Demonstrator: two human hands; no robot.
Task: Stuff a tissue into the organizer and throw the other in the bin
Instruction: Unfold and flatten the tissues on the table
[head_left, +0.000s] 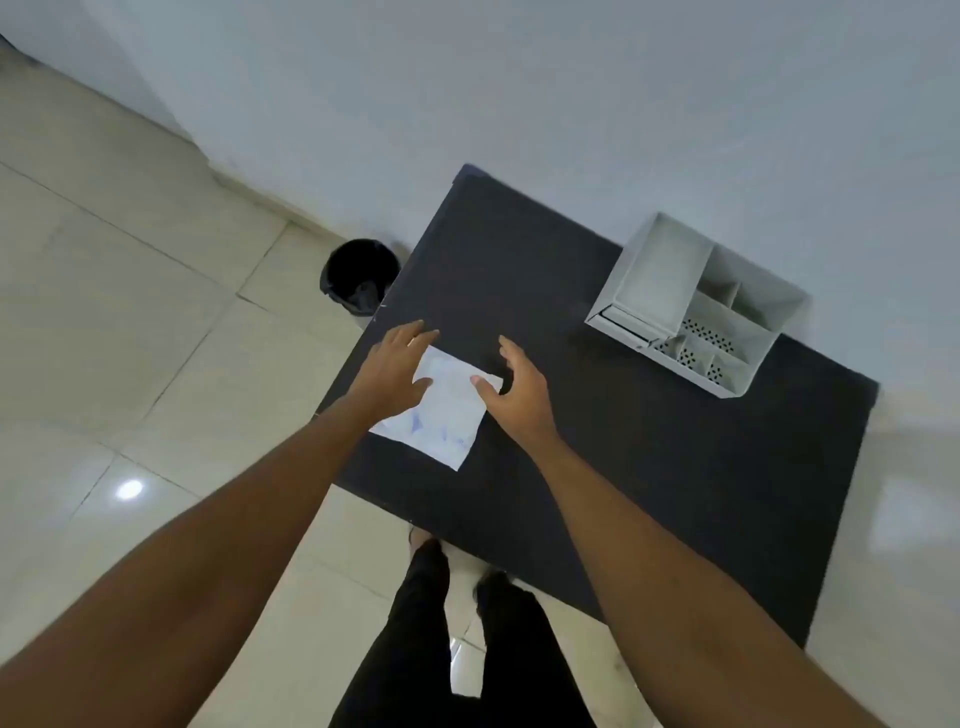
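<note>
A flat white tissue (441, 410) with faint blue marks lies near the left edge of the dark table (649, 467). My left hand (392, 371) hovers over its left side, fingers spread, holding nothing. My right hand (517, 389) is at the tissue's upper right corner, fingers apart, thumb touching or just above the corner. A white organizer (696, 304) with several compartments stands at the table's far right, by the wall. A black bin (358, 275) sits on the floor beyond the table's left edge. I see only one tissue sheet; a second may lie beneath it.
A white wall runs behind the table. Beige floor tiles spread to the left and below. My legs in dark trousers (467, 649) stand at the table's near edge.
</note>
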